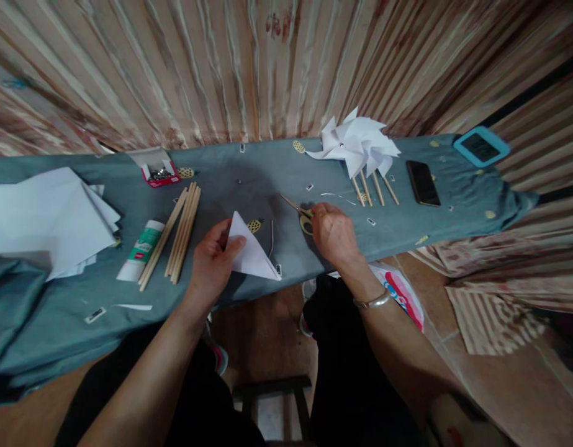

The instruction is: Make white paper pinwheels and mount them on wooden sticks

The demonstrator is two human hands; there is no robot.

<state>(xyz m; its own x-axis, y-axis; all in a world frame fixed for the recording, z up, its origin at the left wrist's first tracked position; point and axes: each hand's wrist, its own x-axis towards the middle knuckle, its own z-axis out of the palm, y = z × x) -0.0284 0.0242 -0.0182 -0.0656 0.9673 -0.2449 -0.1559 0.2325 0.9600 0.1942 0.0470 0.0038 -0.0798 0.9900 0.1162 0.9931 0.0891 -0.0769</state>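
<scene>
My left hand (215, 257) pinches a white sheet of paper folded into a triangle (251, 251), thumb on top, over the front edge of the table. To its right, my right hand (335, 233) is closed at the handles of a pair of scissors (306, 221). The blades point up and to the left, apart from the paper. One yellowish handle loop shows beside the fingers; the other is mostly covered by the hand. A thin paper strip (271, 239) lies just right of the folded paper.
White paper pinwheels (360, 139) on sticks lie at the back right, near a phone (423, 182) and a blue-framed device (482, 147). Leftward are wooden sticks (186, 233), a glue stick (141, 250), a red box of small metal pieces (159, 172) and stacked paper (58, 211).
</scene>
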